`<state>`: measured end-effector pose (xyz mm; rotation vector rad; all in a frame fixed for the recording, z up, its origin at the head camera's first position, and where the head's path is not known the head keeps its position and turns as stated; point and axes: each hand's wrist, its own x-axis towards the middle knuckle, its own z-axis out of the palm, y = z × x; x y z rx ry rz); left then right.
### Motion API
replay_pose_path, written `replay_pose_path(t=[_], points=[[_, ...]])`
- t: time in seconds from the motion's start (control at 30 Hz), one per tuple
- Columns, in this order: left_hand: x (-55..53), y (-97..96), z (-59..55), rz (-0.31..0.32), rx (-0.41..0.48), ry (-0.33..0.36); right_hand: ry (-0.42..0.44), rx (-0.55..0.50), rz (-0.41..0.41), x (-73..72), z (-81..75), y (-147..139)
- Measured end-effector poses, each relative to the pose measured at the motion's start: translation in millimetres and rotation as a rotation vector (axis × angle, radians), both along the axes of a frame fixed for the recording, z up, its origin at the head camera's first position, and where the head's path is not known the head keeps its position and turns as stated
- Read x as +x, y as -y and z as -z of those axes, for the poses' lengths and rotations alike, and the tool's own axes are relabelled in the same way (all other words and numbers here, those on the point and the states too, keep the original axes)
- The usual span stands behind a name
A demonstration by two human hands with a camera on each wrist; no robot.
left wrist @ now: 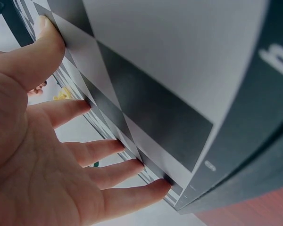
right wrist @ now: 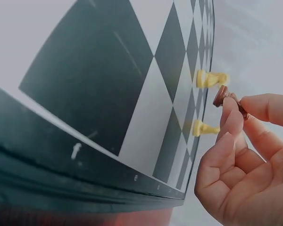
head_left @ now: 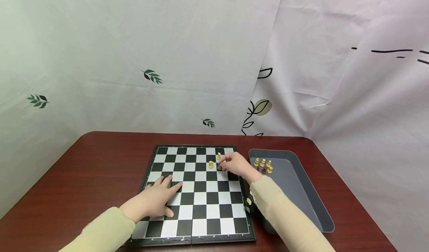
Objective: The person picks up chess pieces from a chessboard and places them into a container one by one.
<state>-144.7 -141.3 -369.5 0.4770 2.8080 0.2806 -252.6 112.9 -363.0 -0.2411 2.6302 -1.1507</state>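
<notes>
A black-and-white chessboard [head_left: 200, 198] lies on the table. Toward its far right my right hand [head_left: 236, 163] pinches a small brown chess piece [right wrist: 221, 96] between thumb and fingers, its base showing and its top partly hidden by the fingertips. Close by stand a yellow knight [head_left: 210, 164] and a yellow pawn [head_left: 218, 155], both upright on the board. On the left side of the board my left hand [head_left: 152, 201] is spread, its fingers nearly straight and fingertips [left wrist: 162, 186] resting on the squares.
To the right of the board sits a grey tray [head_left: 288, 181], with several yellow pieces [head_left: 263, 162] and a few brown ones [head_left: 263, 170] in its far left corner. The right forearm passes over the tray's near left side. A white patterned curtain [head_left: 184, 58] hangs behind the dark red table [head_left: 100, 162].
</notes>
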Motion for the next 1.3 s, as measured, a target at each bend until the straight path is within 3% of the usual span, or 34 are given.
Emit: replay_pose_path(t=[0.27, 0.8, 1.3], points=[[0.1, 0.9, 0.9, 0.001, 0.003, 0.003, -0.025, -0.016, -0.040, 7.1, -0.9, -3], [-0.2, 1.2, 2.2, 0.011, 0.011, -0.015, -0.078, -0.022, -0.121, 24.6, -17.0, -18], [0.6, 1.1, 1.3, 0.007, 0.006, -0.008, -0.126, -0.003, -0.135, 32.5, -35.3, -49]])
